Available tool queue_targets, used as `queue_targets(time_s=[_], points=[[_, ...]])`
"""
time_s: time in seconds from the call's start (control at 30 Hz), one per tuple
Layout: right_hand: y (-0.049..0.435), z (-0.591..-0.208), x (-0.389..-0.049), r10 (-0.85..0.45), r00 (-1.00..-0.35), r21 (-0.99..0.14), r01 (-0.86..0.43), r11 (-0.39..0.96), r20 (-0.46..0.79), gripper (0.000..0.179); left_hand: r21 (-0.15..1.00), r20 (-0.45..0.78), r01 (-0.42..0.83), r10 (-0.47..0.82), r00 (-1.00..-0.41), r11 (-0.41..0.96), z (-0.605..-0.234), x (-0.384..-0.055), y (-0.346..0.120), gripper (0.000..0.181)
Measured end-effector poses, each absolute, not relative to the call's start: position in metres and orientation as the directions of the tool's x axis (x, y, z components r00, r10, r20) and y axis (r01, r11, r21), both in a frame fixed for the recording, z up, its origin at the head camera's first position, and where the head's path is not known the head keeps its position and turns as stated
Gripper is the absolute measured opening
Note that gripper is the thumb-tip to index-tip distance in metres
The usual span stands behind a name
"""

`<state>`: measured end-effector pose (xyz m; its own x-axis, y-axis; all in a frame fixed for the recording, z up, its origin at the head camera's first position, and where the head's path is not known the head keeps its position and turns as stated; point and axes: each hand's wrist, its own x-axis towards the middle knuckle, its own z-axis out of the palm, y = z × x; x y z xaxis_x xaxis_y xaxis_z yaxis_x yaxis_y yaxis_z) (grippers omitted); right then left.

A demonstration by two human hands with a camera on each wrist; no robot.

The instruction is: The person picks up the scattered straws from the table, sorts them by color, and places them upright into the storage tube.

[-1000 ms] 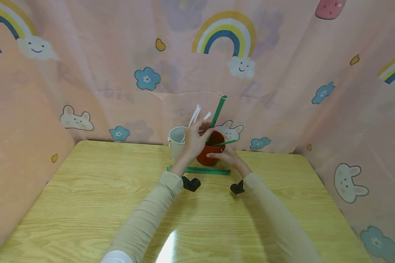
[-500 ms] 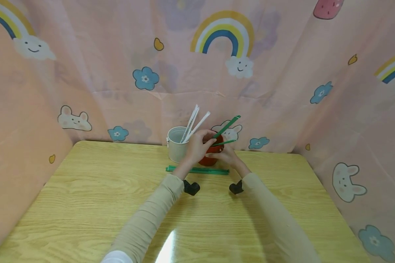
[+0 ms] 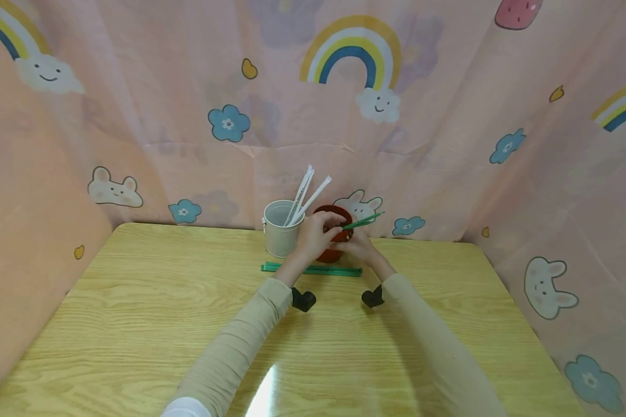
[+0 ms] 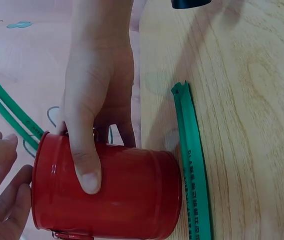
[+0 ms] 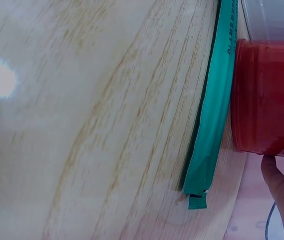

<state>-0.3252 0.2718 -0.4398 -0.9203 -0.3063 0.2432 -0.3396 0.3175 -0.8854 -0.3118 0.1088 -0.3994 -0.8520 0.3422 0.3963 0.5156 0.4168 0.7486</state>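
My right hand grips the small red bucket from its right side, with the thumb along its wall. Two green wrapped straws stand in this bucket and lean over its rim to the right. My left hand is at the bucket's mouth. Its loosely bent fingers are right at the rim, close to the straws and not closed round them. More green wrapped straws lie on the table in front of the bucket.
A white bucket with several white wrapped straws stands left of the red one. Two black objects show by the wrists. The wooden table ends at a pink patterned curtain.
The green straw in my left hand has tipped from nearly upright down to the right, beside the other one, and the fingers have loosened from it. My right hand still holds the red bucket.
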Motion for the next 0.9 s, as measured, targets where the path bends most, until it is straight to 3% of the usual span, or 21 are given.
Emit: queue_targets(time_s=[0.37,0.67,0.9], points=[[0.274,-0.456,-0.335,-0.296,-0.939,-0.902,-0.272,0.336,0.173,0.065,0.774,0.442,0.533,0.313,-0.841,0.341,-0.403,-0.309,0.097,0.020],[0.274,-0.459,-0.337,-0.301,-0.933,-0.894,-0.298,0.335,0.198,0.067,0.782,0.444,0.541,0.332,-0.832,0.309,-0.413,-0.309,0.084,0.020],[0.271,-0.440,-0.325,-0.312,-0.932,-0.918,-0.276,0.286,0.183,0.072,0.814,0.360,0.495,0.406,-0.840,0.302,-0.425,-0.307,0.072,0.020]])
